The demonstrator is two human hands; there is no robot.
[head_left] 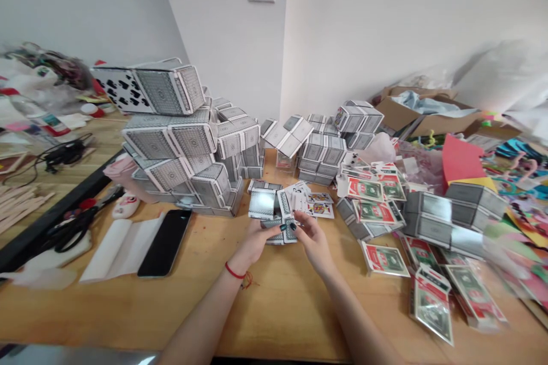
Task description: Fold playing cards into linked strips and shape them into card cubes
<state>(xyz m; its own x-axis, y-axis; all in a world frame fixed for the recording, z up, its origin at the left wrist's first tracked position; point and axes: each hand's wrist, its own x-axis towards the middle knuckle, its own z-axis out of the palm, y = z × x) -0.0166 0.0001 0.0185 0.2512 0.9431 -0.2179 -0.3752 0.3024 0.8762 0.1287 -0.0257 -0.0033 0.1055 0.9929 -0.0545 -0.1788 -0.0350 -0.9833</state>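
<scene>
A small structure of folded playing cards (262, 203), grey patterned backs outward, rests on the wooden table in front of me. My left hand (258, 238) grips its near left side, thumb stretched across the near face. On the right side, my right hand (312, 238) holds the same structure with thumb and fingers; both thumbs, with dark nail polish, nearly meet. The undersides of my fingers are hidden. Just behind and to the right lie loose face cards (321, 208), spread out and touching or very near the structure.
Tall stacks of card cubes (192, 140) stand at the back left, more cubes (323, 148) at the back right. Red-and-green card boxes (432, 302) lie to the right. A black phone (165, 243), white paper (122, 251) and black scissors (75, 228) lie left.
</scene>
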